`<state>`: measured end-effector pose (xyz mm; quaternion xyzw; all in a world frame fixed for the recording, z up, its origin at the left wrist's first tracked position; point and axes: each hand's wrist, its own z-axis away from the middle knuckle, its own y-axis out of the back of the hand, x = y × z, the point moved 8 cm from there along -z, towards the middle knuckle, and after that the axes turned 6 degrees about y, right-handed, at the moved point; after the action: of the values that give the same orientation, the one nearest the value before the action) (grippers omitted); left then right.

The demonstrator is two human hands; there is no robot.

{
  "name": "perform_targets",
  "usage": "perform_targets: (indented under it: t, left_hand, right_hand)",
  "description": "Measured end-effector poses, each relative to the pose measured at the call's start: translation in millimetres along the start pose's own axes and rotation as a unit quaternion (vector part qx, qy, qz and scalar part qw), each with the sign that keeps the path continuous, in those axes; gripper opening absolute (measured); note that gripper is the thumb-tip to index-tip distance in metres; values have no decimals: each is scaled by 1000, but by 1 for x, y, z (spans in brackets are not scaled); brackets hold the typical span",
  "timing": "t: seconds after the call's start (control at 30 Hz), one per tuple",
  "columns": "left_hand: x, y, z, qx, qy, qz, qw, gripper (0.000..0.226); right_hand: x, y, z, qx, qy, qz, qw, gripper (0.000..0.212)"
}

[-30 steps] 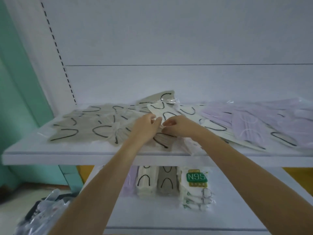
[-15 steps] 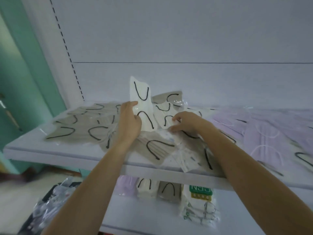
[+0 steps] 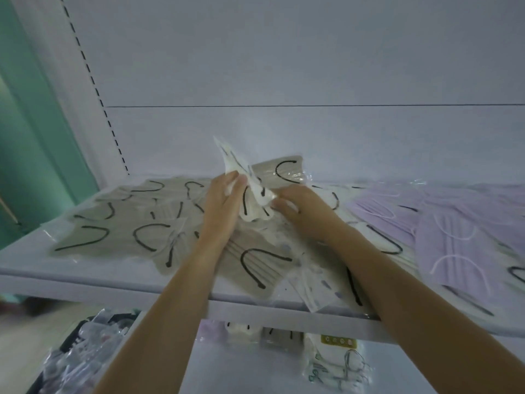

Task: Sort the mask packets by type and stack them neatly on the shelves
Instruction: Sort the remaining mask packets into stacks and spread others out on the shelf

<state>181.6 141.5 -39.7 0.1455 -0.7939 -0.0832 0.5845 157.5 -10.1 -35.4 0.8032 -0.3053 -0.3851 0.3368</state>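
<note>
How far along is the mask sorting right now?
Done: a few small stacks stand on the lower shelf. In hand: the left hand and right hand hold one white packet up. To do: grey packets and purple packets lie loose and overlapping across the upper shelf.

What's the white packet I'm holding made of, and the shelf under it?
White packet: clear glossy plastic film, going by its glare and crinkles; the mask inside looks like soft matte fabric. Shelf: smooth matte white finish, possibly painted metal or laminate.
</note>
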Motion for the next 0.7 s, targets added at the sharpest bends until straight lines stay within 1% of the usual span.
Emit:
perform_targets:
  t: [0.07, 0.13, 0.17, 0.23, 0.3, 0.33, 0.4, 0.43, 0.47, 0.53, 0.6, 0.63, 0.67, 0.7]
  left_hand:
    - [3, 0, 2, 6, -13, -10, 1000, 37]
    - [5, 2, 2, 21, -48, -38, 998, 45]
    - [4, 1, 1, 24, -59, -46, 997, 49]
    - [4, 4, 1, 25, -64, -27, 997, 51]
    - [8, 6, 3, 20, -66, -1, 998, 48]
    - [12, 6, 5, 16, -67, 2, 998, 47]
    - [19, 5, 6, 7, -60, 18, 998, 47]
    - [23, 5, 6, 3, -49, 29, 998, 48]
    - [26, 5, 5, -2, -33, 34, 999, 49]
    - [31, 2, 3, -15, -13, 29, 999, 52]
    - [31, 2, 0, -14, -2, 19, 1000, 54]
    - [29, 2, 0, -8, 8, 19, 1000, 55]
    - [25, 1, 0, -5, 21, 23, 999, 55]
    - [21, -2, 3, -3, 31, 28, 999, 54]
  right_hand:
    - [-5, -12, 3, -58, 12, 29, 998, 37]
    - [-4, -10, 4, -76, -19, 70, 994, 43]
    - [-1, -5, 4, -75, -47, 113, 990, 44]
    - [10, 13, 5, -76, -124, 216, 966, 42]
    - [27, 25, 13, -115, -218, 271, 930, 38]
    - [34, 25, 19, -151, -252, 275, 915, 38]
    - [41, 18, 29, -228, -265, 250, 903, 40]
    - [39, 13, 32, -254, -256, 222, 906, 42]
    - [37, 10, 35, -264, -245, 178, 916, 43]
    - [29, 12, 36, -233, -225, 57, 944, 47]
    - [26, 28, 36, -158, -214, -28, 963, 47]
    - [28, 36, 38, -123, -212, -38, 969, 46]
    - [33, 42, 40, -107, -210, -29, 971, 46]
    - [37, 44, 44, -115, -210, -5, 971, 48]
